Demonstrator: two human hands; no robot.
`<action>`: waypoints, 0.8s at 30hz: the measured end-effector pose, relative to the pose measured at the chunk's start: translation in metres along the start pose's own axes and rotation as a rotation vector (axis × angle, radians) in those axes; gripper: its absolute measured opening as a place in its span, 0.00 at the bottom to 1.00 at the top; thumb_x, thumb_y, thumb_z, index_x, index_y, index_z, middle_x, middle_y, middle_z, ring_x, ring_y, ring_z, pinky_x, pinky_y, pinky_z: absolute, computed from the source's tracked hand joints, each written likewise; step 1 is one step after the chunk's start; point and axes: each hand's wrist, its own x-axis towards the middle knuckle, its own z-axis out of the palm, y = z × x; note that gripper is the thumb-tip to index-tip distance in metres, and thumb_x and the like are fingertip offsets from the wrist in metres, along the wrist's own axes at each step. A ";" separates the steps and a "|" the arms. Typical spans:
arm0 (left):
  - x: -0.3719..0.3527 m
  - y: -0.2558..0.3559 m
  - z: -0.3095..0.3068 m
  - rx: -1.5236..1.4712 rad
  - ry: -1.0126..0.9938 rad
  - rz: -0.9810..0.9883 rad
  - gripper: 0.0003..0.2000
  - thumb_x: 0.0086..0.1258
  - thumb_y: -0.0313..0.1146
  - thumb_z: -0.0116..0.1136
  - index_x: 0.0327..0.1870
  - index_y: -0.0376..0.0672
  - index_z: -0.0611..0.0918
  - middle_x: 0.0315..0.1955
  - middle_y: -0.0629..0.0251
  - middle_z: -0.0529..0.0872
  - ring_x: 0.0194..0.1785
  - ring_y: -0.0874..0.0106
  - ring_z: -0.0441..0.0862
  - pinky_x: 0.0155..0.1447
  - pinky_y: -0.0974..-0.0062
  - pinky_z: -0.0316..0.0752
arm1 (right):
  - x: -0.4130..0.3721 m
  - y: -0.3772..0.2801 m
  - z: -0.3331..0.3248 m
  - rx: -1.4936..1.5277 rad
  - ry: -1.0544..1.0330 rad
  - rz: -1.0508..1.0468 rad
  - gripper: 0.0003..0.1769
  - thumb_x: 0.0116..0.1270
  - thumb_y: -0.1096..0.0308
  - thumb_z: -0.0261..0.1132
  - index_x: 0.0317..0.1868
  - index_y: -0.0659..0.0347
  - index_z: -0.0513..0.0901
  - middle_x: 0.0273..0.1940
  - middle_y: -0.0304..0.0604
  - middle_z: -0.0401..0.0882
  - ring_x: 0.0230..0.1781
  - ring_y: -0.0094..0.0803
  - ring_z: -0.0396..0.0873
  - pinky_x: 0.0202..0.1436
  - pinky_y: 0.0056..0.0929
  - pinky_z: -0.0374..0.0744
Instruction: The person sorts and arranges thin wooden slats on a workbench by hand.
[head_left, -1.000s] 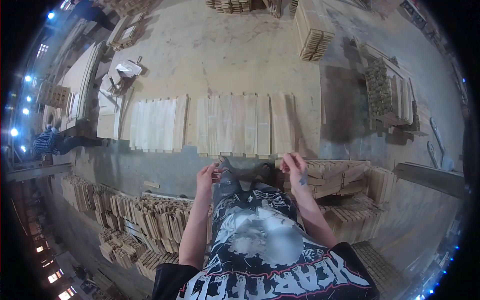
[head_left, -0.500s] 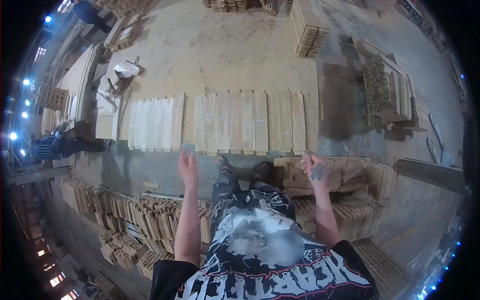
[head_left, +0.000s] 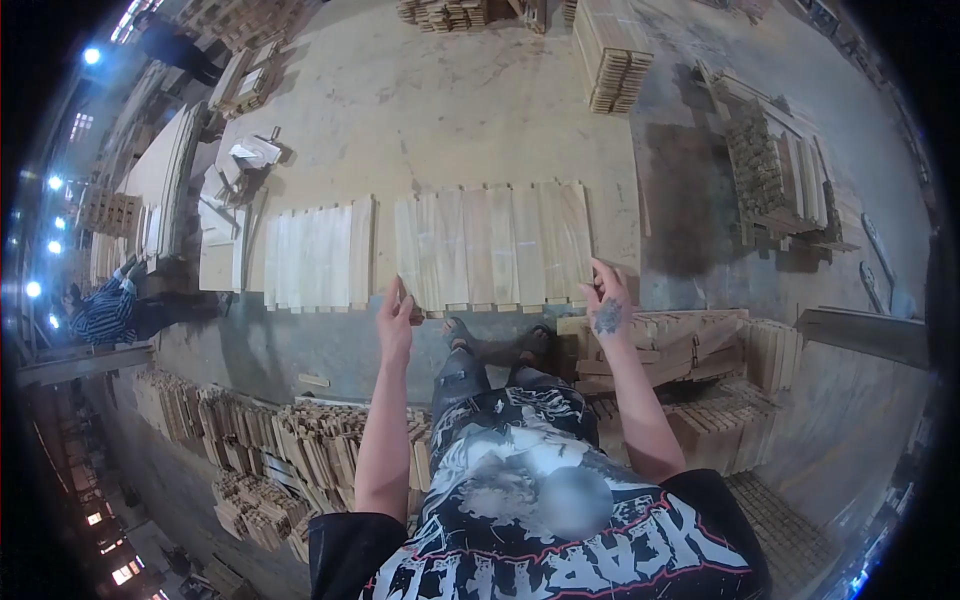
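Note:
Several pale wooden boards (head_left: 490,245) lie side by side on the large tabletop (head_left: 420,120), forming one closed row. My left hand (head_left: 400,308) is at the lower left corner of this row, fingers apart, with nothing held in it. At the row's right edge is my right hand (head_left: 607,295), its thumb and forefinger spread beside the last board. A second group of boards (head_left: 318,255) lies to the left, separated from the row by a gap.
Stacked boards (head_left: 612,60) stand at the tabletop's far right. Wood bundles (head_left: 330,440) are behind my left arm, and more (head_left: 715,415) beside my right. A person in a striped top (head_left: 105,308) is at the left, another in dark clothes (head_left: 175,45) farther back.
The two boards on the right have moved left against the others, closing the gap. My right hand has moved left and forward to the row's edge; my left hand has shifted slightly right.

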 end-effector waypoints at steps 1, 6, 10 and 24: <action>0.001 -0.001 0.000 -0.016 0.004 0.005 0.27 0.80 0.29 0.55 0.79 0.50 0.68 0.33 0.71 0.83 0.36 0.80 0.81 0.40 0.77 0.79 | -0.001 -0.001 0.002 0.016 0.021 -0.020 0.29 0.61 0.72 0.73 0.64 0.58 0.81 0.39 0.42 0.75 0.35 0.32 0.76 0.43 0.32 0.78; -0.007 -0.009 -0.010 -0.049 -0.015 0.006 0.27 0.80 0.26 0.53 0.79 0.45 0.68 0.38 0.71 0.83 0.34 0.80 0.77 0.38 0.77 0.76 | -0.021 -0.005 -0.002 0.148 -0.034 0.027 0.28 0.61 0.74 0.72 0.63 0.61 0.80 0.38 0.43 0.72 0.36 0.33 0.75 0.45 0.33 0.78; -0.029 -0.015 -0.019 -0.085 -0.053 -0.036 0.28 0.80 0.26 0.53 0.80 0.45 0.67 0.37 0.72 0.82 0.34 0.81 0.76 0.38 0.77 0.75 | -0.056 -0.011 -0.004 0.131 0.031 0.060 0.27 0.65 0.72 0.70 0.65 0.61 0.79 0.42 0.45 0.77 0.40 0.35 0.77 0.46 0.32 0.79; -0.041 -0.015 0.022 0.051 0.080 -0.039 0.19 0.76 0.41 0.65 0.59 0.37 0.81 0.38 0.67 0.87 0.36 0.79 0.81 0.38 0.77 0.75 | -0.074 -0.006 0.053 0.347 0.066 0.325 0.31 0.66 0.61 0.75 0.64 0.67 0.77 0.46 0.49 0.85 0.45 0.33 0.84 0.49 0.33 0.82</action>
